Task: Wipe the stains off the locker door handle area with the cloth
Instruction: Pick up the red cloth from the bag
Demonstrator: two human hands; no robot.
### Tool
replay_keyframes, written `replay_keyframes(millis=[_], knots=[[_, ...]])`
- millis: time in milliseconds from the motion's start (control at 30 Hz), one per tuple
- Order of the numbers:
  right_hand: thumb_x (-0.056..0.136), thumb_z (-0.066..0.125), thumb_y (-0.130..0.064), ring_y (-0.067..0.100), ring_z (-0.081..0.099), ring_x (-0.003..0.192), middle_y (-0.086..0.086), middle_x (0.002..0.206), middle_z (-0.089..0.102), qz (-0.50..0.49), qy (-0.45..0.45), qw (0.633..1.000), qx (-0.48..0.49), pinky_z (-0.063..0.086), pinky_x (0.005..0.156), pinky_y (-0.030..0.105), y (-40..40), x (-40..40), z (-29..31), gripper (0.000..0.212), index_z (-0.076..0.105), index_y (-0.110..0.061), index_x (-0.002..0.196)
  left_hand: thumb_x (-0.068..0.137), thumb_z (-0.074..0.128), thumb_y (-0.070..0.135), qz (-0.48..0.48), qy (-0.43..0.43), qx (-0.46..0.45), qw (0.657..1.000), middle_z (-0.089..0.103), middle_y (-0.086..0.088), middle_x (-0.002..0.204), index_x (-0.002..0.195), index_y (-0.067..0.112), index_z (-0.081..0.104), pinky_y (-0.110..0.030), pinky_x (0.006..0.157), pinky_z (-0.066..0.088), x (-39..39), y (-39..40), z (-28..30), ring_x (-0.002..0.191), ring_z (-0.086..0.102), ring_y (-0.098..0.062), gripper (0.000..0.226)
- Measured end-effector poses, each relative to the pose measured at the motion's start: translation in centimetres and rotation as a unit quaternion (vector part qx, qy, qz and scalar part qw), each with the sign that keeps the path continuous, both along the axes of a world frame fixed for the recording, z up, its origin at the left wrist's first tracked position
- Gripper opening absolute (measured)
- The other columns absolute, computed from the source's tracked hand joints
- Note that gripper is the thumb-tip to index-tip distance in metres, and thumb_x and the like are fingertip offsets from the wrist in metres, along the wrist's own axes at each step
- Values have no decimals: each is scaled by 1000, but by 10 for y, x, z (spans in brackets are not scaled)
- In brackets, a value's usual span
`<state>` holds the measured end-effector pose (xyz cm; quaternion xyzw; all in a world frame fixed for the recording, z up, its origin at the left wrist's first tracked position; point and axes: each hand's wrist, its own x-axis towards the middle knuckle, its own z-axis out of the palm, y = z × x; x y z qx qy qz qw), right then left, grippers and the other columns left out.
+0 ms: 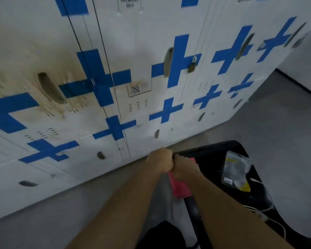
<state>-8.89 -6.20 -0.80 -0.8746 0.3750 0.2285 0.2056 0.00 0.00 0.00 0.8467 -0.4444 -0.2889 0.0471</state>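
1. Cloth [180, 187], pink-red, hangs low in the middle of the view between the two hands, in front of the lockers and just left of a black case [212, 159]. Its lower part droops below the hands; its top end is hidden in the grip.
2. Left hand [160, 161] is curled into a fist at the cloth's upper edge, knuckles up, and seems to grip the cloth there, though blur hides exactly what the fingers enclose.
3. Right hand [184, 168] is pressed against the left one, its fingers closed over the top of the cloth, which shows pink on either side of it.
4. Stains [23, 69], brown and streaky with drips running down, spread over a white locker door [34, 121] at upper left, well apart from the hands and the cloth.
5. Handle recess [50, 88], a dark slanted slot, sits in the middle of that stained patch.
6. Blue cross markings [176, 62] cover the white locker doors in rows.
7. Padlock [192, 66] hangs on a door near the centre-right, beside another recessed handle [168, 62].
8. Clear plastic pouch [236, 172] with yellow print lies on the black case, and a white cable [266, 200] trails across its right side.
9. Grey floor [276, 123] runs along the base of the lockers.
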Motion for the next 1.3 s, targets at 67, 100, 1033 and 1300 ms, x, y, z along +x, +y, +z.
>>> replay_keyframes(millis=[67, 100, 1033, 1300], knots=[[85, 53, -31, 30, 63, 98, 5, 109, 63, -46, 3, 999, -13, 54, 79, 43, -3, -7, -26, 34, 56, -23, 118, 93, 55, 22, 32, 25, -4, 999, 65, -11, 112, 117, 13, 62, -41, 84, 56, -5, -7, -34, 96, 64, -29, 26], [82, 53, -35, 34, 62, 99, 6, 108, 63, -84, -3, 996, -13, 54, 82, 50, -6, -12, -42, 34, 59, -27, 114, 94, 55, 23, 55, 41, -9, 998, 64, -11, 115, 121, 13, 59, -42, 86, 56, -10, -9, -52, 99, 64, -28, 29], [83, 58, -64, 40, 49, 123, 20, 131, 53, -400, -179, 709, 552, 46, 90, 55, 152, 111, -23, 77, 47, -3, 129, 98, 56, 29, 141, -164, -148, 965, 59, 0, 96, 104, 21, 53, -32, 74, 46, 60, 178, 24, 89, 57, -18, 10], [92, 46, -18, 21, 55, 65, 7, 67, 58, -410, -403, 558, 599, 44, 56, 32, 244, 162, 7, 12, 53, -12, 84, 93, 53, 32, 164, -187, -152, 956, 60, 4, 104, 108, 25, 55, -33, 84, 51, 98, 269, 34, 97, 58, -19, 16]])
